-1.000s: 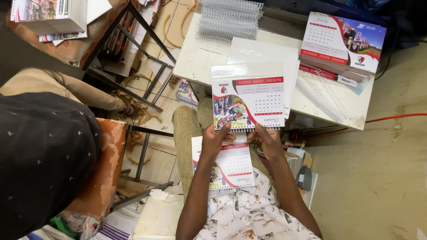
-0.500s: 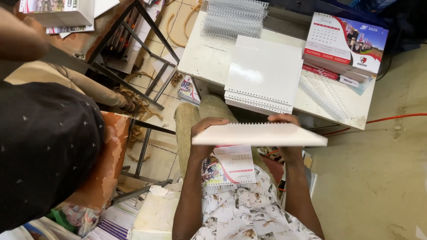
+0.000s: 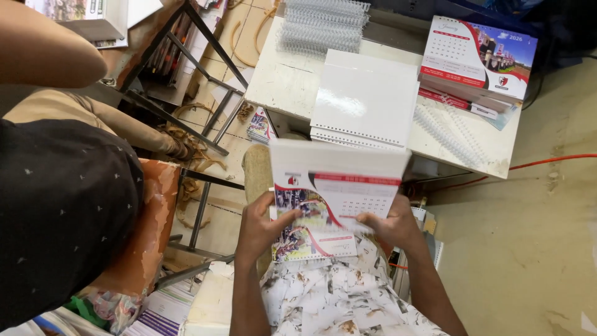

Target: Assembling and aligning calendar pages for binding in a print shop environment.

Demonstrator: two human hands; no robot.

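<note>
Calendar sheets, glossy rectangular card printed in red, white and photo panels, sit between our two hands above our lap, slightly blurred. Our left hand pinches the lower left edge, thumb laid flat across the printed face with the fingers behind; our right hand is clamped on the lower right edge the same way. Beneath them, on our patterned shirt, lies another printed calendar page with a row of punched holes along its edge. Ahead on the chipped white table we see a stack of plain white punched boards, smooth and shiny, a heap of silvery wire binding coils and a pile of finished desk calendars. Clear plastic spiral combs lie beside the pile. At our left, another person's dark speckled sleeve fills the corner.
</note>
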